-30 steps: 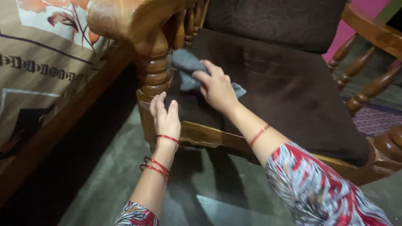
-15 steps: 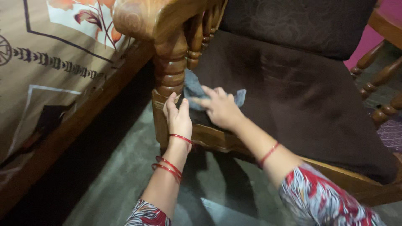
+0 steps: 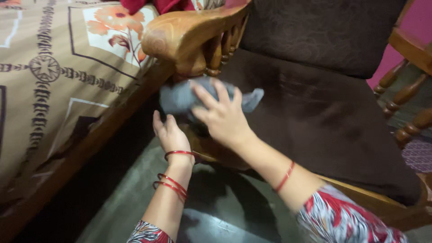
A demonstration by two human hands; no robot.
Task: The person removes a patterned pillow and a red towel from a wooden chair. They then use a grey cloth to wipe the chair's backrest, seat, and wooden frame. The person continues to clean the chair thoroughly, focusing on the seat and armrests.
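Note:
A wooden armchair (image 3: 189, 36) with a dark brown cushioned seat (image 3: 324, 112) fills the upper right. My right hand (image 3: 222, 114) presses a grey cloth (image 3: 180, 96) against the turned front post under the chair's carved left armrest. My left hand (image 3: 170, 135), with red bangles at the wrist, rests flat against the lower part of that same post, just below the cloth. The post itself is mostly hidden behind the cloth and both hands.
A bed with a beige patterned sheet (image 3: 58, 81) and a wooden side rail (image 3: 90, 148) lies close on the left. Grey floor (image 3: 121, 198) runs between bed and chair. Another wooden chair's arm and spindles (image 3: 405, 90) stand at the right edge.
My right hand has carried the grey cloth off the seat edge and onto the front post. My left hand has slid down the post. The view has moved closer.

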